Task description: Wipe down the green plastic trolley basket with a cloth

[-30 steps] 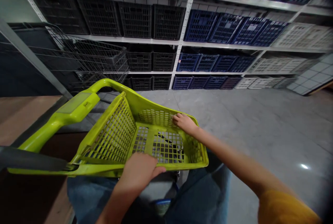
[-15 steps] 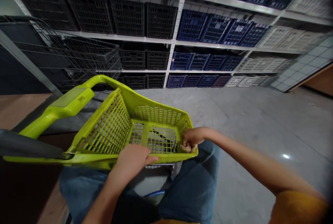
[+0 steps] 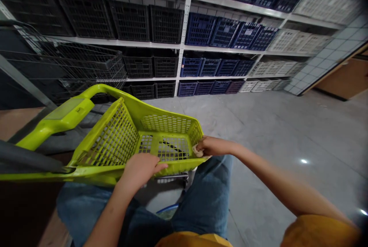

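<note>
A lime-green plastic shopping cart [image 3: 169, 106] with lattice walls stands across my knees, its handle toward the left. On the near rim rests my left hand [image 3: 140, 168], its thumb lying along the edge and its fingers curled over the inner side, partly hidden. At the cart's right end my right hand [image 3: 211, 146] presses a beige cloth [image 3: 198, 151] against the inside of the near corner. A bit of the cloth hangs over the rim there. Nothing else lies on the visible basket floor.
Behind the cart, white metal shelves [image 3: 184, 28] hold black crates [image 3: 166, 23], blue crates [image 3: 199, 28] and white crates [image 3: 283, 40]. A wire trolley [image 3: 100, 63] stands at the left. Between my legs is part of a blue-rimmed bucket [image 3: 168, 210]. Grey floor [image 3: 258, 132] extends right.
My right hand has shifted on the corner, and more of the cloth now shows inside the cart. The left hand keeps its place on the rim. The whole view has swung slightly right.
</note>
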The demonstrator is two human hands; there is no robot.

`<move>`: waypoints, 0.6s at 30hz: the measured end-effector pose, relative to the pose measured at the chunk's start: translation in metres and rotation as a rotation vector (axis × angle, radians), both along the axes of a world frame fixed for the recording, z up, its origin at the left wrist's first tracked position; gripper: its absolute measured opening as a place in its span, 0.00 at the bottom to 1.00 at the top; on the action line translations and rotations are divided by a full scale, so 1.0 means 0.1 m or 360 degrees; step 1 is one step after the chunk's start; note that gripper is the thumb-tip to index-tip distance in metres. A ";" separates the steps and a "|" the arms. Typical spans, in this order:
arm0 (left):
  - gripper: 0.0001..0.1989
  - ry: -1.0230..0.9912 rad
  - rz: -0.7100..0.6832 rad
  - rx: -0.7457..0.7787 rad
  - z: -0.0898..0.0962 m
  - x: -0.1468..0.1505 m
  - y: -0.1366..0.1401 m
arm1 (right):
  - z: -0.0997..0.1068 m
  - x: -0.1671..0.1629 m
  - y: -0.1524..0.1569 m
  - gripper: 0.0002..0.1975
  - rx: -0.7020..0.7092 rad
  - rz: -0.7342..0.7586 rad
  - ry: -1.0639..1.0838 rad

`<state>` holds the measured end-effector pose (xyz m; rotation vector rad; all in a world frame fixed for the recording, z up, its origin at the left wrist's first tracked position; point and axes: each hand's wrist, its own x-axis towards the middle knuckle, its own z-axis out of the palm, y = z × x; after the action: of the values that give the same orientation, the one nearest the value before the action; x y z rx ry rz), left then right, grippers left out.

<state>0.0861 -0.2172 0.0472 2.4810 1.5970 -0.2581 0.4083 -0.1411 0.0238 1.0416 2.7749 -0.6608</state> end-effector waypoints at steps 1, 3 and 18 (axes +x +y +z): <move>0.27 0.0005 -0.0005 0.0008 0.01 0.00 0.00 | 0.04 0.04 -0.06 0.08 -0.0168 0.0001 0.0077; 0.28 0.0020 -0.0001 0.0000 0.01 0.01 0.02 | 0.08 0.05 -0.18 0.10 -0.0370 -0.0033 0.0201; 0.27 -0.0048 0.0140 0.0194 -0.08 0.24 0.30 | -0.60 -0.50 -0.36 0.15 0.0924 -0.0560 0.0579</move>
<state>0.1105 -0.1875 0.0395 2.4810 1.7535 -0.1136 0.3581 -0.1774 -0.0361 1.6930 3.2243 -0.0478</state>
